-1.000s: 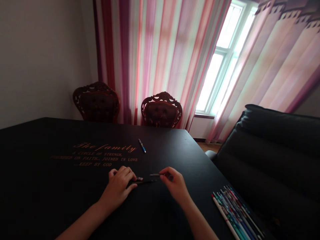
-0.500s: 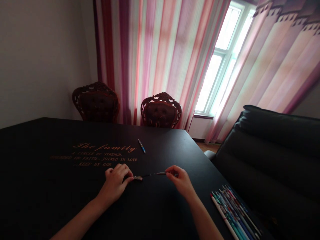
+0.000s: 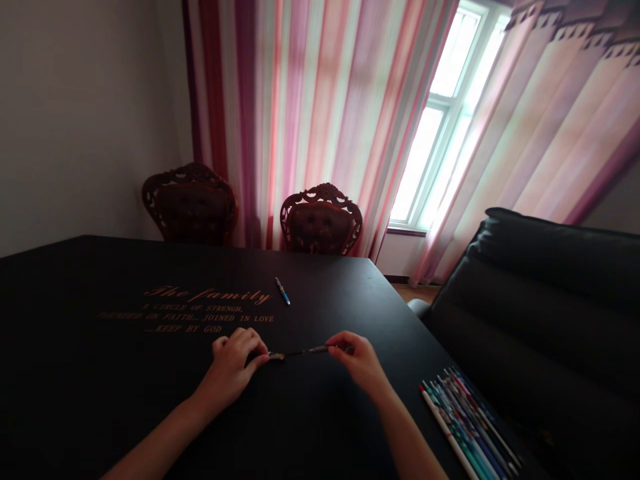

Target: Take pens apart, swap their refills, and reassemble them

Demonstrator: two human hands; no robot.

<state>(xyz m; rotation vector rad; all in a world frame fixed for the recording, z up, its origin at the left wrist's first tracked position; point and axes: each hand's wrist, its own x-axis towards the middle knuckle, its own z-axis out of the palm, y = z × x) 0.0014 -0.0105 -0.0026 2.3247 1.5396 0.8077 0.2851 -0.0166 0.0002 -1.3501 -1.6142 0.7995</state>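
Note:
My left hand (image 3: 236, 359) is closed in a pinch on a short, light-coloured pen barrel (image 3: 277, 357) just above the black table. From its right end a thin dark refill (image 3: 294, 353) points toward my right hand (image 3: 359, 361). That hand pinches a slim, greyish pen part (image 3: 318, 349), lined up with the refill. The two pieces look as if they meet, but whether one is inside the other I cannot tell. Beyond my hands lies a blue and silver pen (image 3: 283, 291).
Several pens (image 3: 467, 423) lie side by side near the table's (image 3: 320, 427) right edge. Gold lettering (image 3: 207, 293) marks the tabletop at left. Two carved chairs (image 3: 321, 223) stand at the far side, and a black leather seat (image 3: 540, 320) is at the right.
My right hand has moved slightly left with its pen part, and the gap between that part and the refill has closed. My left hand has stayed nearly still.

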